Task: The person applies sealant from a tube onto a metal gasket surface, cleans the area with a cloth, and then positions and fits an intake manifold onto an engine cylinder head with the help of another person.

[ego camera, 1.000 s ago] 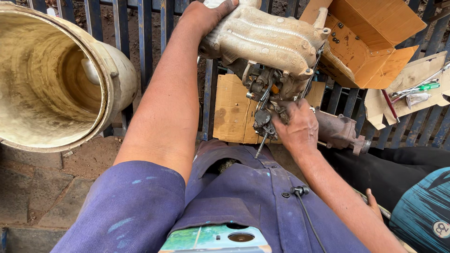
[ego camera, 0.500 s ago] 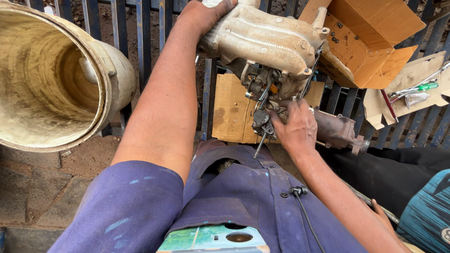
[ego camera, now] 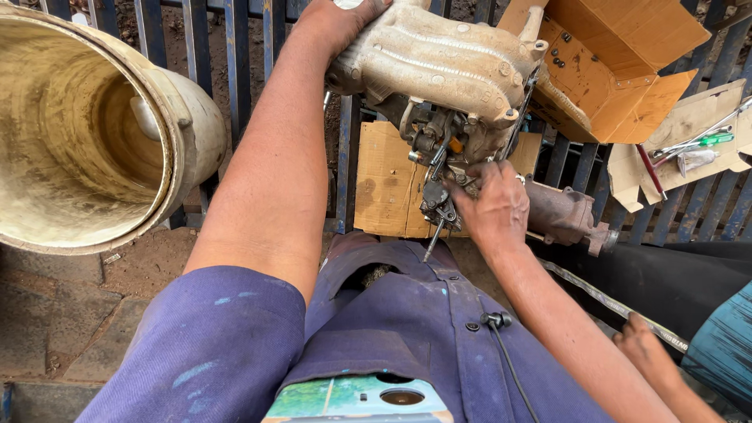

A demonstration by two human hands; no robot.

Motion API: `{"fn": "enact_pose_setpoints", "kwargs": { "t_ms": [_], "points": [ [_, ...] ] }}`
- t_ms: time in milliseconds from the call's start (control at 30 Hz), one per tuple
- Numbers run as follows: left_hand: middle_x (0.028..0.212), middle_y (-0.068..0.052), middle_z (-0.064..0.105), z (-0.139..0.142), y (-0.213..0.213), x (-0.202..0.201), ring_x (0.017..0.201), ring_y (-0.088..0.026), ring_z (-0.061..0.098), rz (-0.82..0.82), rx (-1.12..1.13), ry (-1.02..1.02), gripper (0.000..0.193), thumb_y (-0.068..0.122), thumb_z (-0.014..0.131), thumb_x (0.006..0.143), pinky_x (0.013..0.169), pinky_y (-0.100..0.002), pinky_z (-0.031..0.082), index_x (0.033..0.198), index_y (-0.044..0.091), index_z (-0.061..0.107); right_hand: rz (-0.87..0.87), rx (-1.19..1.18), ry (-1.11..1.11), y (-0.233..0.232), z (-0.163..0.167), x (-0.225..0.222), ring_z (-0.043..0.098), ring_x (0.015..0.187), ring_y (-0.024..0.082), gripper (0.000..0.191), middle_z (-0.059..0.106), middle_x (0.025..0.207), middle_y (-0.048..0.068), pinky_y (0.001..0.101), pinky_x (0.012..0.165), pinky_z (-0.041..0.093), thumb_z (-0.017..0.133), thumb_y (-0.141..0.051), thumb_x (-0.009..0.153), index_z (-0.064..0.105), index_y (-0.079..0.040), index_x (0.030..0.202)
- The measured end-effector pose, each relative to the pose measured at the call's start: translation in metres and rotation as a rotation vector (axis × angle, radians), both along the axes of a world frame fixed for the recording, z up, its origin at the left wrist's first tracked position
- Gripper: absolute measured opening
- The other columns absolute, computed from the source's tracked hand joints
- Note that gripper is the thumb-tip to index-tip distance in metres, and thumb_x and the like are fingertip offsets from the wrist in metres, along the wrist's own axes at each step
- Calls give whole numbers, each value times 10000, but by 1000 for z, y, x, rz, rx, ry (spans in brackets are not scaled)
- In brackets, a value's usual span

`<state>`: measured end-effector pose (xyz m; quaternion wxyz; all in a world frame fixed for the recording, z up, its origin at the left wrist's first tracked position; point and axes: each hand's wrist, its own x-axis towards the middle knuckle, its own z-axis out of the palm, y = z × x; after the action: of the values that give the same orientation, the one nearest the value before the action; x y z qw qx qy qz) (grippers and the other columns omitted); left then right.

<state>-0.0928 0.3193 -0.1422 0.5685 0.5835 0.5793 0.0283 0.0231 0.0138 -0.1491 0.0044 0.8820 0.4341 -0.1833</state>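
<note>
Left hand (ego camera: pixel 341 23) grips the grimy manifold (ego camera: pixel 439 66), right hand (ego camera: pixel 493 207) clasps its carburettor (ego camera: pixel 439 168) — open orange-brown carton (ego camera: pixel 627 70) behind.

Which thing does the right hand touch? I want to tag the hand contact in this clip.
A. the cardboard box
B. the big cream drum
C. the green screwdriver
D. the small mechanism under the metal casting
D: the right hand has its fingers on the small mechanism under the metal casting, which the left hand steadies from above.
</note>
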Motion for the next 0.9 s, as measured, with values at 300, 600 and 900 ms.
{"fn": "enact_pose_setpoints", "kwargs": {
  "t_ms": [300,600,900],
  "points": [
    [1002,-151,774,-3,1,-1,820,-279,805,16,-30,-11,850,748,698,717,727,-484,663,1279,111,661,93,153,-60,0,4,-3,656,879,272,330,652,998,156,403,777,545,836,-369,848,781,-89,1013],
    [993,-182,765,-16,0,0,810,-299,807,40,-18,6,884,754,696,727,718,-506,682,1304,88,625,81,147,-28,3,11,-8,683,863,246,248,678,1057,167,377,752,575,776,-292,936,785,-94,1084],
    [1022,-154,779,-6,0,-2,846,-292,819,30,-61,-29,808,721,695,758,736,-504,692,1298,121,656,40,77,39,1,6,-1,677,926,272,273,662,1081,158,406,816,557,773,-318,946,754,-85,1087]
  ]
}}
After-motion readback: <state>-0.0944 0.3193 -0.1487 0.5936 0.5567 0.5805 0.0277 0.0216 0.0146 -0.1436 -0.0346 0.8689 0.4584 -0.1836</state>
